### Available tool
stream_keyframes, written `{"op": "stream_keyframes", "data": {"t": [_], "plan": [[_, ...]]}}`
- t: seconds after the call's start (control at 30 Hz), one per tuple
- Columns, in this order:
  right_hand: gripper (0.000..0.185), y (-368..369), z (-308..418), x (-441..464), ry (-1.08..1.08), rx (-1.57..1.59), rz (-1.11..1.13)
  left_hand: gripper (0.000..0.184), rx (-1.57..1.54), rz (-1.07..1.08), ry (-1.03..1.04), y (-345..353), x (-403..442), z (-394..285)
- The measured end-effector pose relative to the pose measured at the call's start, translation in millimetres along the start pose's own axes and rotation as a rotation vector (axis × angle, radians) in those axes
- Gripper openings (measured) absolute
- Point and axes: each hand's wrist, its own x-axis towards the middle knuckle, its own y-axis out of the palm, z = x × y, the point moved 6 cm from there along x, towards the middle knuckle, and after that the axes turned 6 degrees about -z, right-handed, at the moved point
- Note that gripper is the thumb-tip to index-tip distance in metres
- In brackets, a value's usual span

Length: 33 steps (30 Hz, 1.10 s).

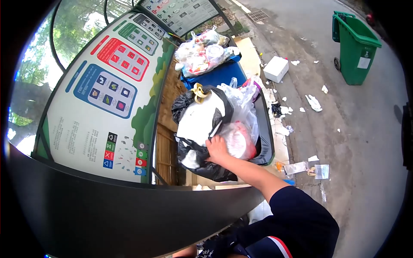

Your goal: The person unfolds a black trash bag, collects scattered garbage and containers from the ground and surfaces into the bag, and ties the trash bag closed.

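Observation:
My right hand (217, 149) reaches over the near bin and is closed on a black garbage bag (189, 151). The bag lies torn or open around a large white sheet or block (201, 119) whose material I cannot make out. What looks like a banana peel (198, 93) rests at its far end. Beside my hand, a clear plastic bag (238, 139) with red and white contents sits in the same dark bin (267, 146). A bit of bare skin shows at the bottom edge, but my left hand is not visible.
Behind stands a blue bin (215, 76) heaped with bagged trash (202, 53). A sign board (103, 99) and a dark panel (129, 210) border the left. A white box (276, 69) and scattered litter lie on the pavement. A green wheeled bin (356, 49) stands on the road.

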Motion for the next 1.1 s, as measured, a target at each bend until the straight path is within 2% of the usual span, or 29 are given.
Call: {"op": "stream_keyframes", "data": {"t": [0.03, 0.07, 0.17, 0.27, 0.47, 0.53, 0.6, 0.63, 0.73, 0.8, 0.83, 0.97, 1.1], "plan": [[0.059, 9, -3, 1, -0.009, 0.004, -0.07, 0.055, 0.0, 0.0, 0.001, -1, -1, 1], [0.04, 28, -3, 1, -0.037, -0.101, -0.099, 0.055, 0.005, 0.001, 0.002, -3, -1, 2], [0.009, 39, -9, 5, 0.005, 0.006, -0.168, 0.055, 0.009, 0.01, 0.001, -5, -4, 5], [0.008, 30, -26, 11, -0.052, 0.165, -0.216, 0.055, 0.004, 0.025, -0.008, -4, -7, 8], [0.015, -34, -117, 24, 0.26, 0.434, -0.458, 0.055, -0.016, 0.031, -0.028, -7, -10, 8], [0.016, -63, -139, 28, 0.382, 0.376, -0.291, 0.055, -0.013, 0.031, -0.03, -7, -9, 8], [0.018, -80, -140, 26, 0.492, 0.191, -0.235, 0.055, -0.012, 0.033, -0.029, -7, -9, 7], [0.02, -82, -135, 21, 0.437, 0.084, -0.228, 0.055, -0.01, 0.033, -0.031, -7, -8, 7], [0.026, -74, -119, -17, 0.497, 0.088, -0.239, 0.055, -0.008, 0.034, -0.031, -8, -6, 9], [0.034, -91, -100, -39, 0.605, 0.17, -0.021, 0.055, -0.007, 0.034, -0.026, -9, -5, 9], [0.039, -95, -100, -46, 0.619, 0.16, -0.006, 0.055, -0.007, 0.036, -0.026, -10, -5, 8], [0.04, -107, -126, -48, 0.642, 0.135, 0.005, 0.055, -0.009, 0.043, -0.027, -12, -4, 8], [0.03, -82, -156, -9, 0.353, 0.262, 0.024, 0.055, -0.015, 0.032, -0.033, -15, -4, 8]]}}
